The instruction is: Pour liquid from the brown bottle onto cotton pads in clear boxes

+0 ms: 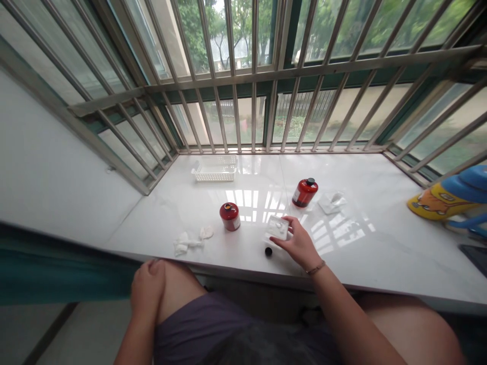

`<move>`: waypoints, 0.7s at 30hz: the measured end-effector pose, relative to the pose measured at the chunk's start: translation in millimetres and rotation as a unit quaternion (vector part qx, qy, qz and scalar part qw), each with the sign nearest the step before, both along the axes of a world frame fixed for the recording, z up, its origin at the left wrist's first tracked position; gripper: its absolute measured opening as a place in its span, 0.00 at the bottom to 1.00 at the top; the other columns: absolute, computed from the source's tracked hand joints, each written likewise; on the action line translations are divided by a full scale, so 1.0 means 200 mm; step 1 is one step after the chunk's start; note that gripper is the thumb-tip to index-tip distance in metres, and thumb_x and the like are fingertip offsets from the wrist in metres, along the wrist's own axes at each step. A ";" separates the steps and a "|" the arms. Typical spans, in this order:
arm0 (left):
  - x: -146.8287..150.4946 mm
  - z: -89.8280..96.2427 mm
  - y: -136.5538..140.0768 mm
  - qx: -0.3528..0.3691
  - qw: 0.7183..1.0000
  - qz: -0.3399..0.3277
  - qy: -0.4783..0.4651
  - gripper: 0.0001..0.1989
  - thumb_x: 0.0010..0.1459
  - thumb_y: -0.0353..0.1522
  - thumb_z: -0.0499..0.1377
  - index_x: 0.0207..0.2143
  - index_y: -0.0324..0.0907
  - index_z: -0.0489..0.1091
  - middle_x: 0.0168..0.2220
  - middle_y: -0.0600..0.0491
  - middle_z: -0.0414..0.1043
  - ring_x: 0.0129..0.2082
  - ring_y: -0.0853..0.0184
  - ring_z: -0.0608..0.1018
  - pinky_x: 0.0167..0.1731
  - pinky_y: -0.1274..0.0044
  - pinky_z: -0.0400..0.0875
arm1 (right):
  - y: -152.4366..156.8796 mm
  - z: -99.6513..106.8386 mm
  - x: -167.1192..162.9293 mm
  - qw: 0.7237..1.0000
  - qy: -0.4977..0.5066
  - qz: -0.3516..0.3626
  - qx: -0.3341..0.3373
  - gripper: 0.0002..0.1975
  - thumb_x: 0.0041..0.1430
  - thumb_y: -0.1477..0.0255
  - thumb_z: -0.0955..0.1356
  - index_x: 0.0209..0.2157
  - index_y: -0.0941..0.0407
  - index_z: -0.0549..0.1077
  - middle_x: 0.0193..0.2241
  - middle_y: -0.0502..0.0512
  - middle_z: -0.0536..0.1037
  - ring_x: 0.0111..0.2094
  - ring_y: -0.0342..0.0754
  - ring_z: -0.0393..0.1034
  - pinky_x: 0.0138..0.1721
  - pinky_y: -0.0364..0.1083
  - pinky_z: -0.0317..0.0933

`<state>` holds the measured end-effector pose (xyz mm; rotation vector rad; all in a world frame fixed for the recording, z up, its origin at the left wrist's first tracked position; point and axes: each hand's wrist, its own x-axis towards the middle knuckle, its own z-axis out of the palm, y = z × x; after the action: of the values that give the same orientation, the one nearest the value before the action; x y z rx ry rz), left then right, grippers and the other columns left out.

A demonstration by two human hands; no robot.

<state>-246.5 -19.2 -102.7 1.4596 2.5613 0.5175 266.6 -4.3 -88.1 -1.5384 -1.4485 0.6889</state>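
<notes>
In the head view my right hand [299, 242] grips a small clear plastic box [277, 228] between thumb and fingers, low over the white counter. Something whitish shows inside the box; I cannot make out what. Just below it lies a black round cap [268, 251]. To the left stands an upright red bottle [230, 218] with its mouth uncapped. Beyond my right hand is a second red bottle [305, 193] with a dark cap on. My left hand [147, 284] lies over my left knee, away from the counter things, holding nothing.
Crumpled white tissue [183, 244] and a pale round pad [206, 232] lie at the front left. A white perforated basket [215, 172] stands near the barred window. Right are a clear crumpled wrapper [333, 202] and a yellow-and-blue bottle [437, 200].
</notes>
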 end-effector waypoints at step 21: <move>1.18 0.19 0.44 0.133 0.914 -0.205 -0.323 0.56 0.47 0.46 0.79 0.70 0.43 0.55 0.70 0.30 0.66 0.68 0.42 0.74 0.66 0.54 0.68 | -0.57 0.24 -0.10 0.981 0.166 -0.100 -0.015 0.36 0.53 0.56 0.82 0.58 0.47 0.67 0.62 0.64 0.77 0.56 0.65 0.80 0.53 0.64 0.80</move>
<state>-11.5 69.2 -64.3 1.5122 1.6703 1.0884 246.5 -118.4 -40.0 -1.4856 -1.0246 0.8038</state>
